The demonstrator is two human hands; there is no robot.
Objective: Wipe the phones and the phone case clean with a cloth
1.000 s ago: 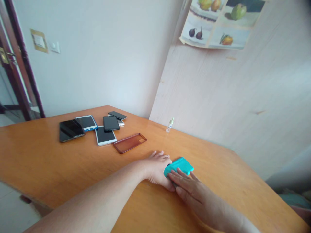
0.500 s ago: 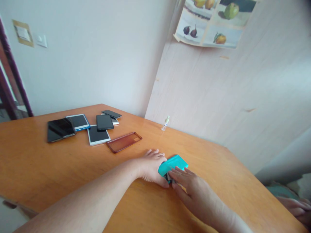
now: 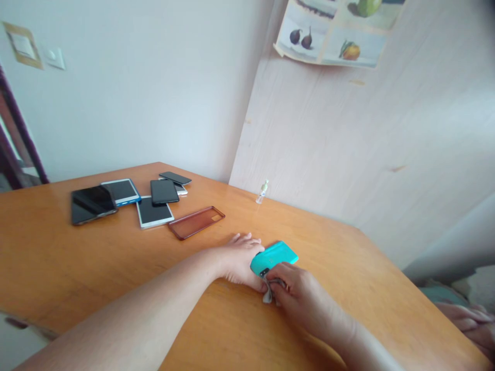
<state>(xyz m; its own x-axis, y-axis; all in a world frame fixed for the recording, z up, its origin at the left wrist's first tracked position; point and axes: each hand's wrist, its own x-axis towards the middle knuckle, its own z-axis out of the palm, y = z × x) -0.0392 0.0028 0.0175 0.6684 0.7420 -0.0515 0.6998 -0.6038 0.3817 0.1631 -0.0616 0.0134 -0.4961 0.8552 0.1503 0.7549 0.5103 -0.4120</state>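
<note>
Fruit poster (image 3: 335, 32), framed wall switch (image 3: 23, 45)

To the right of the turquoise smartphone (image 3: 273, 256), the wooden tabletop (image 3: 340, 257) lies open to its edge, a broad way in for a hand. Beyond the phone, an open stretch reaches a small upright bottle (image 3: 262, 191); the pale panel (image 3: 328, 154) behind that bars further reach. The left hand (image 3: 242, 260) blocks the phone's left end, its forearm barring a low pass from the near left. The right hand (image 3: 292, 286), pinching a grey cloth (image 3: 267, 296), obstructs the near side, though a wedge of bare wood opens nearer than the phone, between the forearms. Left of and beyond the phone, a translucent brown phone case (image 3: 197, 223) lies flat in the way.
</note>
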